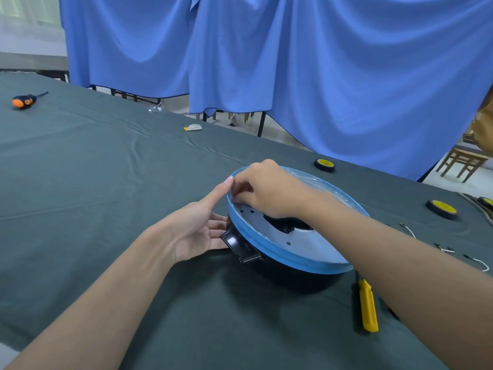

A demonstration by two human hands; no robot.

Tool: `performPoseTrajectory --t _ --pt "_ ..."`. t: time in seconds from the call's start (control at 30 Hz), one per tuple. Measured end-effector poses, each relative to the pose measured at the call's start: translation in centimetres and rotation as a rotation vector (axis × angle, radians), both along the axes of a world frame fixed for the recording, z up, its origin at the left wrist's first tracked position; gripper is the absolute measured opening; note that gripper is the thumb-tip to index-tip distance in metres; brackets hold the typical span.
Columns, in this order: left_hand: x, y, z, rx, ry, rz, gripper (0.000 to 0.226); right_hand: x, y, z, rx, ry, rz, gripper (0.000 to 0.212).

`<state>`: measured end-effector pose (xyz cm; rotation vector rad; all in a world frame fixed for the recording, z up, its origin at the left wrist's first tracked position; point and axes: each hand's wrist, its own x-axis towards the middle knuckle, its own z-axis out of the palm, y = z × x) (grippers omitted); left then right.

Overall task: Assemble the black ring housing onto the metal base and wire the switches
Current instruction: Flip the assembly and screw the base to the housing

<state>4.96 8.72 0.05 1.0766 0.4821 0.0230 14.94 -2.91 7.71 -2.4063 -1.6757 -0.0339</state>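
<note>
A round metal base point(306, 244) with a blue-film rim lies tilted on top of the black ring housing point(282, 273), whose black handle point(238, 245) sticks out to the left. My left hand point(197, 231) rests open against the handle side, its index finger touching the blue rim. My right hand point(264, 192) reaches over the base, fingertips pinched at the far-left rim; what they pinch is hidden. Loose white wires point(442, 249) lie to the right.
A yellow-handled screwdriver point(368, 305) lies right of the housing. An orange-and-black screwdriver point(25, 100) sits far left. Black-and-yellow round parts point(324, 164) point(442, 208) rest near the table's far edge. Blue curtains hang behind; a wooden stool point(464, 161) stands at right.
</note>
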Motion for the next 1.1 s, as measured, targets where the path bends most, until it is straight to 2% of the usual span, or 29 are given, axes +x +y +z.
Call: performPoseTrajectory --t 0.23,0.4,0.6,0.87,0.97,1.1 --pt "0.0 0.1 -0.1 0.000 -0.001 -0.002 0.095 0.3 0.8 0.0 -0.058 -0.050 -0.063 0.026" --pt "0.0 0.0 0.0 -0.006 0.002 0.007 0.095 0.5 0.6 0.4 0.011 0.030 -0.024 0.011" --pt "0.1 -0.1 0.0 -0.001 0.014 0.018 0.097 0.2 0.7 0.1 0.029 0.060 -0.030 0.015" --pt "0.0 -0.1 0.1 -0.007 0.023 0.014 0.096 0.1 0.6 -0.1 -0.063 -0.101 -0.005 0.029" --pt "0.0 0.0 0.1 0.001 0.025 0.013 0.092 0.1 -0.6 0.6 0.001 -0.064 -0.043 0.025" --pt "0.1 -0.1 0.2 0.035 0.068 0.102 0.079 0.9 -4.6 1.5 0.155 -0.006 -0.198 0.022"
